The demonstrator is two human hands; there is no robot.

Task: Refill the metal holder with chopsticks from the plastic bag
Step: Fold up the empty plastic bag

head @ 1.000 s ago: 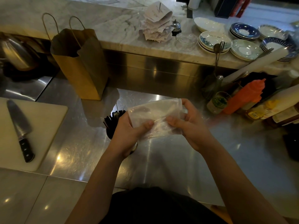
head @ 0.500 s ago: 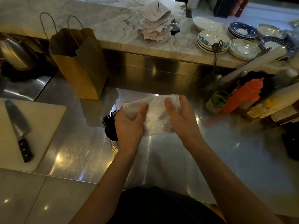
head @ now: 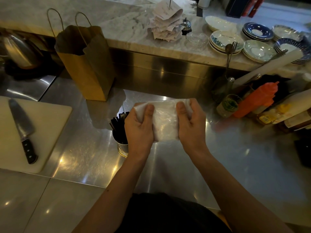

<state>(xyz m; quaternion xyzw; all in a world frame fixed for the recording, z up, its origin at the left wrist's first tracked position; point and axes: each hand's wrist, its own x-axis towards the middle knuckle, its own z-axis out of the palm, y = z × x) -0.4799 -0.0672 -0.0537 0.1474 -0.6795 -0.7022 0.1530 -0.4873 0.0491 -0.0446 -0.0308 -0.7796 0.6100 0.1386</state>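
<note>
A crumpled clear plastic bag (head: 164,121) is held above the steel counter between both hands. My left hand (head: 138,130) grips its left side with the thumb on top, and my right hand (head: 190,126) grips its right side the same way. I see no chopsticks in the bag. Just left of my left hand stands the round metal holder (head: 121,147) with several dark chopsticks (head: 118,125) upright in it; my left hand hides its right part.
A brown paper bag (head: 84,64) stands behind the holder. A white cutting board (head: 45,125) with a knife (head: 22,130) lies at left. Sauce bottles (head: 259,100) and a small glass (head: 227,105) crowd the right. Stacked plates (head: 257,49) and paper slips (head: 165,26) sit on the marble ledge.
Both hands have folded the plastic bag into a tighter bundle and moved closer together. The holder and chopsticks have not moved.
</note>
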